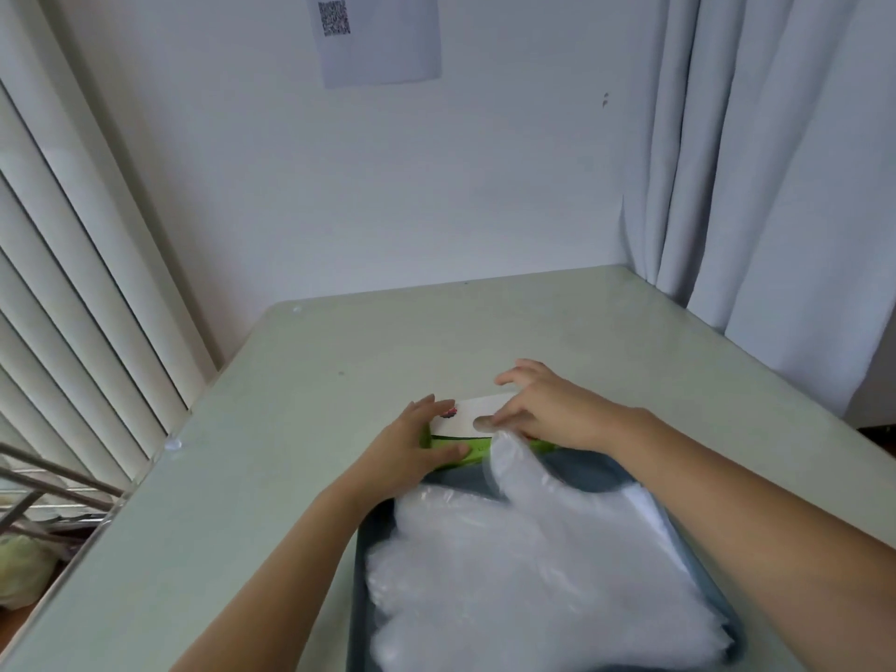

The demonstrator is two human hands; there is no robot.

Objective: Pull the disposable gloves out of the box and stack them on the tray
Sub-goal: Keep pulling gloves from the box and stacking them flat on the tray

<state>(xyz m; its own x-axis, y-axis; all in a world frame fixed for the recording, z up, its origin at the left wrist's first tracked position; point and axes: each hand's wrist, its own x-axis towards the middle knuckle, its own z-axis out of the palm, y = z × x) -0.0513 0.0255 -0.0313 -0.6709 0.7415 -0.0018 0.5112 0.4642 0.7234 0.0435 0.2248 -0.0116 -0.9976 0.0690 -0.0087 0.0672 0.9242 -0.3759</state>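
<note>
Pale tabletop (339,361): left hand (407,453) grips cardboard box (468,419), right hand (548,414) pinches crinkly clear glove (514,465).

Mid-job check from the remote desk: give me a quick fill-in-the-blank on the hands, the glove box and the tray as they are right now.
1. The left hand steadies the box from its ____ end.
2. The right hand pinches a clear ____ at the box's opening.
3. The loose gloves are piled in the ____, which sits nearer the person than the box.
4. The sheet hung up beyond the box carries a ____ code.

Missing words: left; glove; tray; QR.
</note>
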